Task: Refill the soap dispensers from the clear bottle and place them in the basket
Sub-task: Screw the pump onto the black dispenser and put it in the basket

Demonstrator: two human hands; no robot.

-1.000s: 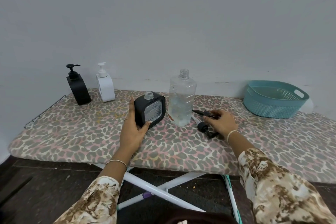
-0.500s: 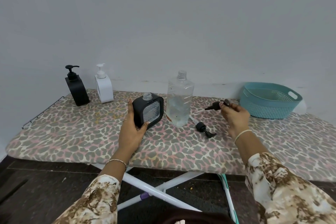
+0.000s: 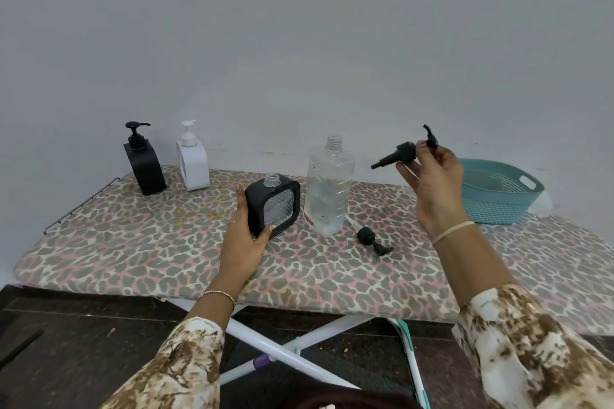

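My left hand (image 3: 244,244) grips a square black dispenser with a clear patterned face (image 3: 273,205), standing on the board with its neck uncapped. Just to its right stands the clear bottle (image 3: 327,189), capless and partly filled with clear liquid. My right hand (image 3: 432,176) is raised above the board and pinches a black pump head (image 3: 403,152), its tube end pointing left. Another black pump head (image 3: 372,240) lies on the board right of the bottle. A black dispenser (image 3: 143,161) and a white dispenser (image 3: 192,161), both with pumps on, stand at the back left. The teal basket (image 3: 498,196) sits at the right.
Everything rests on an ironing board with a leopard-print cover (image 3: 133,242), set against a plain grey wall. A metal rail (image 3: 79,206) runs along the board's left end. White crossed legs (image 3: 282,349) and dark floor show below the near edge.
My right hand picked the pump head up from the board beside the bottle and lifted it up and to the right. My left hand stayed on the square dispenser.
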